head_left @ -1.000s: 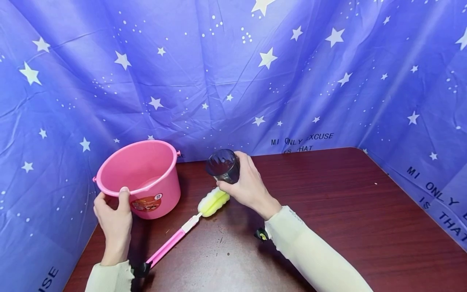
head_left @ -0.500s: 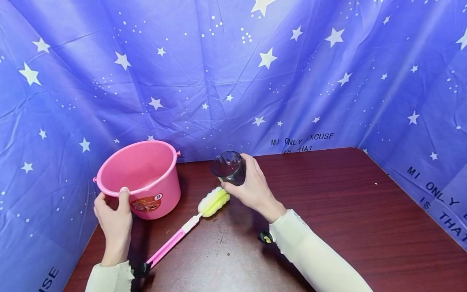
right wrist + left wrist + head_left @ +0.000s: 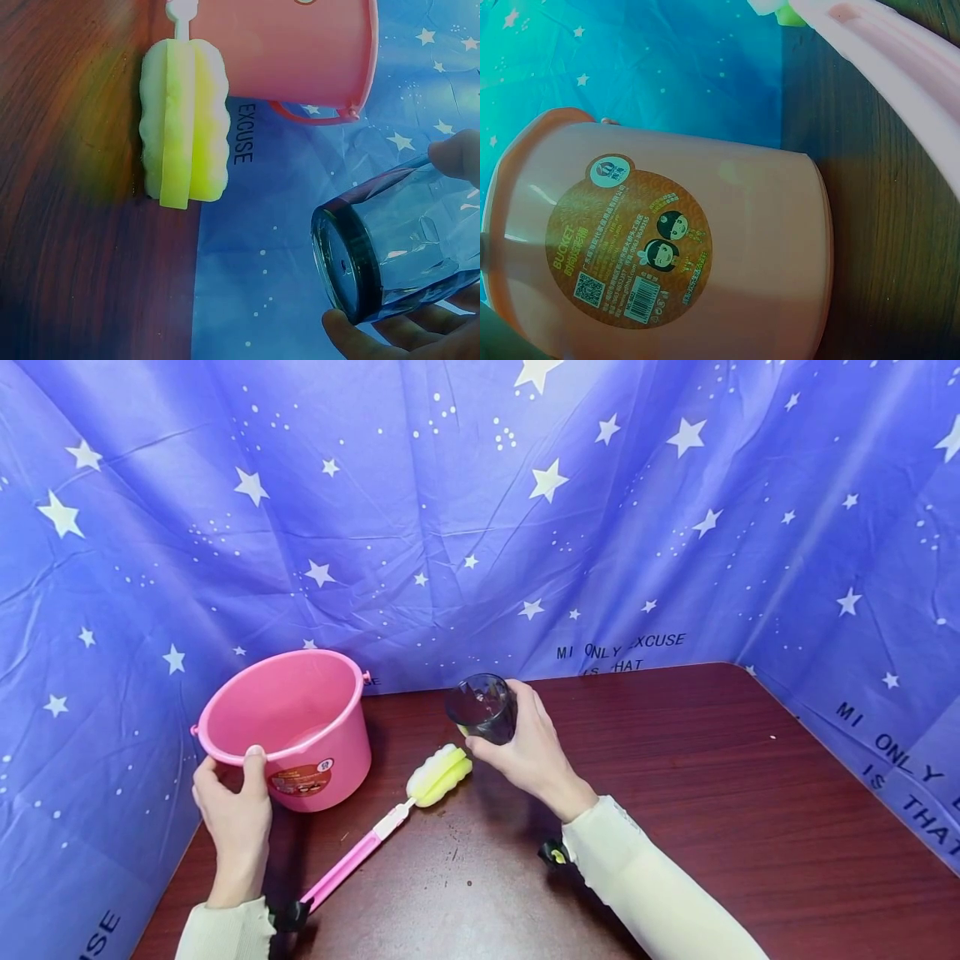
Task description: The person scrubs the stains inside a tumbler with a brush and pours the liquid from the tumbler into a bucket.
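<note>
A pink bucket (image 3: pixel 352 756) stands at the left of the table, its round printed label facing the left wrist camera. My left hand (image 3: pixel 236 827) grips its near rim, thumb over the edge. In my right hand (image 3: pixel 536 756) is a dark, clear drinking glass (image 3: pixel 480 714), held round its side with thumb and fingers; its thick base (image 3: pixel 349 262) shows in the right wrist view. Below and left of the glass lies a sponge bottle brush, with a yellow and white head (image 3: pixel 440 775) and a pink handle (image 3: pixel 341 870) that runs toward my left wrist.
The dark red wooden table (image 3: pixel 712 793) stretches to the right, with small drops around its middle. A blue star-patterned cloth (image 3: pixel 450 527) hangs behind it and along both sides. The bucket's handle (image 3: pixel 300 116) hangs down on its far side.
My right hand has moved slightly right and down with the glass, away from the bucket. The left hand, bucket and brush have stayed in place.
</note>
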Motion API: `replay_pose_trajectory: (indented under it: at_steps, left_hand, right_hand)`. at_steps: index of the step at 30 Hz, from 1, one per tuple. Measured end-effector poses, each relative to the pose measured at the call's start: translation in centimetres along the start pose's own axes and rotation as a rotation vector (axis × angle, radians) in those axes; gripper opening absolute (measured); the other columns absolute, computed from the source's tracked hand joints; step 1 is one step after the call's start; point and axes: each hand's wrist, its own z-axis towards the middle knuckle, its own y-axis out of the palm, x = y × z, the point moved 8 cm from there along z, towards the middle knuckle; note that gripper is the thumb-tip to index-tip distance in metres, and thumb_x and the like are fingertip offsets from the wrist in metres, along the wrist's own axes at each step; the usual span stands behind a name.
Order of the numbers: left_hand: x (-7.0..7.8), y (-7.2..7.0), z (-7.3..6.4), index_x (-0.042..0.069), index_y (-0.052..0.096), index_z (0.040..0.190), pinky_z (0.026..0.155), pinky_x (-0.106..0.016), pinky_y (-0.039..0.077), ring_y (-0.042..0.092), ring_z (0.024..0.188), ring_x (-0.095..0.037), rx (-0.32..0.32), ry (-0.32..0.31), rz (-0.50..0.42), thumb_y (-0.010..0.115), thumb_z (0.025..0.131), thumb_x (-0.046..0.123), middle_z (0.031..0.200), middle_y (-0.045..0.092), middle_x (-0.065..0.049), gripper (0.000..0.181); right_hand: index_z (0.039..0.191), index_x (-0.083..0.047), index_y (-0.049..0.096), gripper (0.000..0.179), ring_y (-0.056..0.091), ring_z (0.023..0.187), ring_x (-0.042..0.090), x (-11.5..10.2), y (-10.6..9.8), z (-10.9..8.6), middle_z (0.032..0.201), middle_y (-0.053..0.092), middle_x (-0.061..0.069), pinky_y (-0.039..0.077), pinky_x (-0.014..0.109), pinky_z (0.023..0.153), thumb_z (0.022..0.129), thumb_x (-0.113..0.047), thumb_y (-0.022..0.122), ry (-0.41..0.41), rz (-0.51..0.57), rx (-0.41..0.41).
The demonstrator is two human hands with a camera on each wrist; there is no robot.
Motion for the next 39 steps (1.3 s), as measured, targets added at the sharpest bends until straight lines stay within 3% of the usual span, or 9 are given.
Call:
replay_pose_trajectory:
  at_steps: [26, 33, 39]
  left_hand:
    - [-0.1, 0.1, 0.1, -0.001, 0.038, 0.135, 0.101, -0.037, 0.025, 0.033, 0.119, -0.022, -0.008, -0.002, 0.000, 0.059, 0.091, 0.032, 0.119, 0.035, 0.001, 0.059]
    - [0.0, 0.1, 0.2, -0.002, 0.040, 0.134, 0.096, -0.028, 0.027, 0.034, 0.115, -0.017, -0.006, 0.023, -0.006, 0.059, 0.091, 0.030, 0.114, 0.036, 0.008, 0.057]
    - [-0.1, 0.1, 0.1, -0.002, 0.040, 0.134, 0.095, -0.027, 0.028, 0.034, 0.115, -0.018, -0.002, 0.022, -0.006, 0.059, 0.091, 0.030, 0.114, 0.036, 0.008, 0.057]
  right_hand:
    - [0.132, -0.013, 0.042, 0.082, 0.050, 0.112, 0.019, 1.3, -0.9, -1.0, 0.124, 0.050, 0.004, 0.041, 0.044, 0.092, 0.065, -0.036, 0.082, 0.038, 0.013, 0.037]
    - [0.133, -0.013, 0.042, 0.082, 0.049, 0.113, 0.020, 1.5, -1.1, -1.2, 0.125, 0.050, 0.004, 0.041, 0.045, 0.092, 0.065, -0.034, 0.082, 0.024, 0.012, 0.056]
    - [0.135, -0.014, 0.041, 0.084, 0.049, 0.115, 0.021, 1.7, -1.1, -1.2, 0.127, 0.049, 0.006, 0.041, 0.046, 0.093, 0.065, -0.035, 0.082, 0.029, 0.013, 0.047]
